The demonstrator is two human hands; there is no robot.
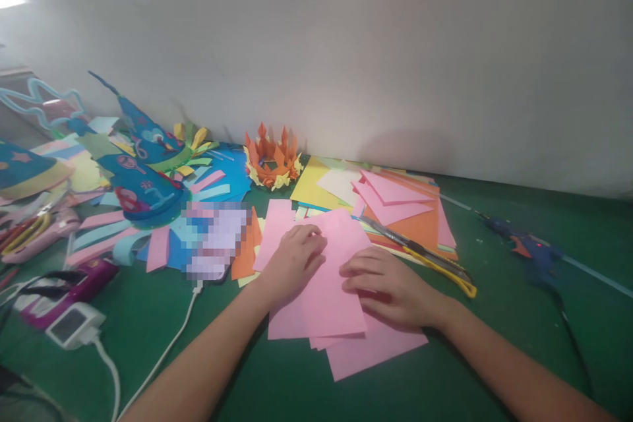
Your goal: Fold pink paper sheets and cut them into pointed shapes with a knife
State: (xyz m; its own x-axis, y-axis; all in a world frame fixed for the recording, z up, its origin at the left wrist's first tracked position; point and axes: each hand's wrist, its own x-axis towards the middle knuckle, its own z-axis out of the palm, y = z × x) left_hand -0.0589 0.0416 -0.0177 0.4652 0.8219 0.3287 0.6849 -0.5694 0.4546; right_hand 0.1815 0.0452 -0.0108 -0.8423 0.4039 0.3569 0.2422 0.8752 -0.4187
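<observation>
Several overlapping pink paper sheets (329,300) lie loosely fanned in front of me. My left hand (295,256) rests on their left side, fingers slightly bent and apart, gripping nothing. On the right, my right hand (388,282) lies over the sheets with its fingers spread; its thumb is hidden. Just beyond it a yellow and grey utility knife (420,254) lies across coloured paper. Another pink piece (274,231) lies by my left hand, beside orange paper (246,247).
An orange and yellow paper crown (273,161) stands near the white wall (346,59). Blue cone hats (143,191) with paper strips fill the left. A blurred phone (217,247) trails a cable. At right lies a blue glue gun (537,254) on the green table (494,330).
</observation>
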